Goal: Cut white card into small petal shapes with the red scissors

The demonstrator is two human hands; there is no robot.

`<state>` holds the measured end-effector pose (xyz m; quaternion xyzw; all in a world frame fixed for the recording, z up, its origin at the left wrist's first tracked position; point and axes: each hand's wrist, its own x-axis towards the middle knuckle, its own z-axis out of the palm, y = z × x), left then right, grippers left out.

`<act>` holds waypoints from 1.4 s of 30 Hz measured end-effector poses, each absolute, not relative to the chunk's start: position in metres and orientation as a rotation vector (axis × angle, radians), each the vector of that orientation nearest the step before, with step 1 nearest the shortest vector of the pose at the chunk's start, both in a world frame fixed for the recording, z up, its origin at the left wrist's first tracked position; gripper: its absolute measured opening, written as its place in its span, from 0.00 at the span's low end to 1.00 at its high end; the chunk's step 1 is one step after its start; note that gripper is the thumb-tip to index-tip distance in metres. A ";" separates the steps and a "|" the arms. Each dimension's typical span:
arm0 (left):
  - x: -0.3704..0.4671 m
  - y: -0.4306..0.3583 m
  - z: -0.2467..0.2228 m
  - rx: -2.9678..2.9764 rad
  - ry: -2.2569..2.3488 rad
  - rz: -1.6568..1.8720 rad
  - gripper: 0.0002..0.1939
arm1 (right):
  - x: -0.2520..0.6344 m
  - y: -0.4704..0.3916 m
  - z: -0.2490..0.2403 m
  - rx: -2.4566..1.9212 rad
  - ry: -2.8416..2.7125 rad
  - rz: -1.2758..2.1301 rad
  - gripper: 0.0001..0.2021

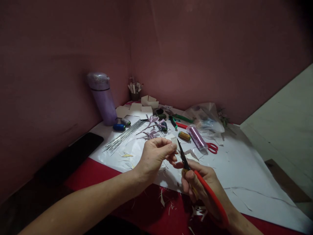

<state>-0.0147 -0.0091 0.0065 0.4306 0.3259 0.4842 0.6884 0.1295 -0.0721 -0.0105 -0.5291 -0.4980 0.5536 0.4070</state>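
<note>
Red-handled scissors [210, 192] with dark blades pointing up are gripped in my right hand [204, 182]. Just left of the blades, my left hand [156, 155] has its thumb and fingers pinched together; whatever lies between them is too small to make out. Behind my left hand, pinkish-purple wire flowers [153, 125] rest near a bundle of silver wires [126, 135]. A gold thread spool [184, 136] and a large spool of purple wire [197, 137] lie beyond the scissors. Paper scraps [162, 197] are scattered on the red cloth below my hands.
A purple bottle [104, 99] stands at the left, with a black flat object [90, 145] before it. Blue [119, 127] and grey [125, 121] spools, cream cards [135, 107], green-handled pliers [183, 118], a plastic bag [207, 117] and other red-handled scissors [212, 148] lie on the white sheet [242, 169].
</note>
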 end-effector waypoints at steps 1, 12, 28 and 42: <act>-0.015 -0.009 0.007 0.961 0.728 1.085 0.07 | 0.129 -0.072 -0.010 -1.334 -1.242 1.399 0.26; -0.013 -0.008 0.006 0.912 0.760 1.103 0.07 | 0.130 -0.070 -0.018 -1.300 -1.199 1.415 0.22; -0.013 -0.008 0.004 0.877 0.764 1.083 0.08 | 0.125 -0.072 -0.016 -1.376 -1.180 1.391 0.22; -0.013 -0.008 0.008 0.868 0.762 1.084 0.08 | 0.123 -0.072 -0.020 -1.371 -1.225 1.348 0.21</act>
